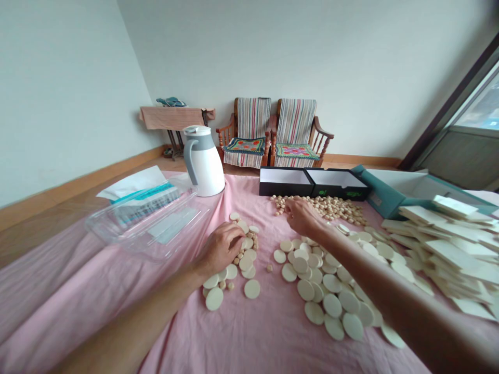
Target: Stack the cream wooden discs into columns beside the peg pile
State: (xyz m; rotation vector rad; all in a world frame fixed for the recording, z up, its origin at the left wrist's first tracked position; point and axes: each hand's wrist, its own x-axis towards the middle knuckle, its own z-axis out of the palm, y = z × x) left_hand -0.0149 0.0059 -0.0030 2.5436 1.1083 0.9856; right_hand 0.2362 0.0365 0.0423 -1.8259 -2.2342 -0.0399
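Observation:
My left hand (221, 246) rests over a small group of pale wooden discs (252, 289) and wooden beads (237, 257). Its fingers are curled, and whatever lies under them is hidden. Farther out, my right hand (306, 216) reaches to the left end of a heap of small wooden beads (338, 208). The fingers there are bent together and point down at the beads; I cannot see what is between them. Below my right forearm spreads a big pile of round wooden discs (332, 305). A single bead (269, 268) lies between the two groups.
Two black boxes (286, 183) stand behind the beads, with a teal box (384, 200) beside them. Rectangular wooden pieces (452, 244) are heaped at right. A white jug (210, 169) and clear plastic packaging (156, 228) are at left on the pink cloth (268, 332).

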